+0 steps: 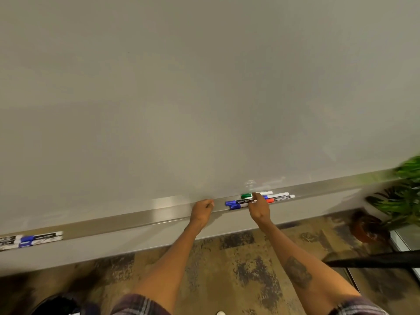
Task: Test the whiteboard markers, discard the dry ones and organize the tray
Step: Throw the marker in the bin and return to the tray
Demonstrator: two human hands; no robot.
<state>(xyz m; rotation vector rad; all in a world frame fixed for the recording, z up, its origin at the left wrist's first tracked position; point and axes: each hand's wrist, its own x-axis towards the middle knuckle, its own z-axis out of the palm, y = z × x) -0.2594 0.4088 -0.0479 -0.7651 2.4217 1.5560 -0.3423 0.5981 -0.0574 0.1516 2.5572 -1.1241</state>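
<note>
Head view: the right hand (pixel 259 209) reaches onto the cluster of markers (pixel 279 197) on the whiteboard tray (pixel 136 220). Its bent fingers lie over the barrels and its fingertips touch the green-capped marker (pixel 246 196); I cannot tell whether it grips a marker or only touches them. The left hand (pixel 201 211) sits just beside the cluster at the tray's front lip with its fingers curled in, and I cannot tell if it holds anything. Two blue-capped markers (pixel 231 203) stick out left of the right hand, and a red-capped one (pixel 270 200) lies to its right. A second group of markers (pixel 34 239) lies well apart at the tray's far left end. Above is the whiteboard (pixel 204 87). A potted plant (pixel 404 196) stands at the right on patterned carpet (pixel 238 269).
</note>
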